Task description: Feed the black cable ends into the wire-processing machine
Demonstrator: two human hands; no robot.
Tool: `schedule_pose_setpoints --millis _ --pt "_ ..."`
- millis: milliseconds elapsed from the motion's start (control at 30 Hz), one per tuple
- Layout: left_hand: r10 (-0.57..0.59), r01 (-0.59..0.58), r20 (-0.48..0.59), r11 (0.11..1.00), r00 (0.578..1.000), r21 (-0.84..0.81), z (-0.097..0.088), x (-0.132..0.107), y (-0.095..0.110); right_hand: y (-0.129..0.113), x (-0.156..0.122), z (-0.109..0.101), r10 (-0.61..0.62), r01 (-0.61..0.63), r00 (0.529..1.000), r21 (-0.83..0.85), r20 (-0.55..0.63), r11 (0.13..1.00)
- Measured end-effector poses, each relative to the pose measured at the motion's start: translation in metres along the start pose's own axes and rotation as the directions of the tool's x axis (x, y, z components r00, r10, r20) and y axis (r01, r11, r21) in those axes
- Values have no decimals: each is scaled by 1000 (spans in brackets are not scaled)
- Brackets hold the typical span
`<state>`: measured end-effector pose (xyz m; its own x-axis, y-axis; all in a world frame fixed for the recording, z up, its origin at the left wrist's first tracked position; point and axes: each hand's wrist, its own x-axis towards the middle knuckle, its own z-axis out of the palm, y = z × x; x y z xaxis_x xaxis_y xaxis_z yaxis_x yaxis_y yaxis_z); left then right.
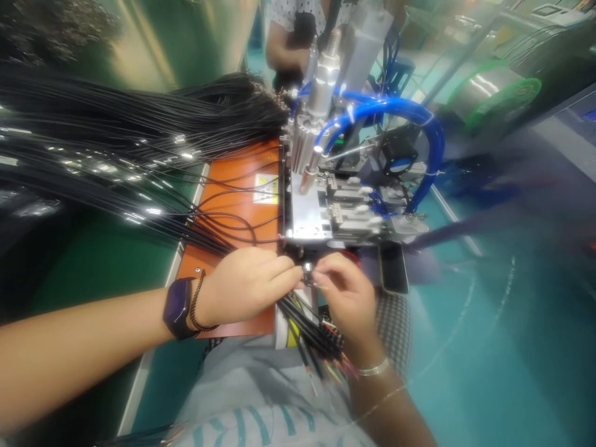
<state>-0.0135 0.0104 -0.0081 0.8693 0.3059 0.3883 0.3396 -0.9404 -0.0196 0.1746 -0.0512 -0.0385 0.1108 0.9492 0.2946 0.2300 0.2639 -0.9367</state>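
A yellow warning sticker (265, 188) sits on the orange mat (233, 186), but its small print is too blurred to read, as are the teal letters on the person's grey shirt (261, 403). At lower centre, the left hand (242, 287) and right hand (347, 298) are narrowly closed, their fingertips meeting on a small metal connector (307, 271) at the front edge of a pneumatic crimping machine (321, 198). A bundle of black cables (139, 124) fans across the upper left and lies over the mat toward the machine. A shorter group of black cables (311, 329) runs from the connector toward the lower right, ending in coloured wires (344, 366). A phone (393, 267) lies just right of the machine, and blue air hoses (386, 108) loop above it. The bench top (102, 267) is green, the floor (465, 347) teal. A co-worker's arm (286, 53) shows beyond the machine at top centre.
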Motion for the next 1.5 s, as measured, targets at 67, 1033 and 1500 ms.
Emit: schedule_pose_setpoints --millis 67,1033,1500 --pt "-19 19 -2 1000 1000 17 1 -1 1 2 -2 2 -4 5 999 16 -36 1000" --pt "-80 74 52 991 995 116 9 -8 6 -16 3 13 -62 49 998 -335 -30 941" --pt "-146 142 37 985 989 94 8 -6 7 -10 2 4 -20 15 1000 -276 -13 961"
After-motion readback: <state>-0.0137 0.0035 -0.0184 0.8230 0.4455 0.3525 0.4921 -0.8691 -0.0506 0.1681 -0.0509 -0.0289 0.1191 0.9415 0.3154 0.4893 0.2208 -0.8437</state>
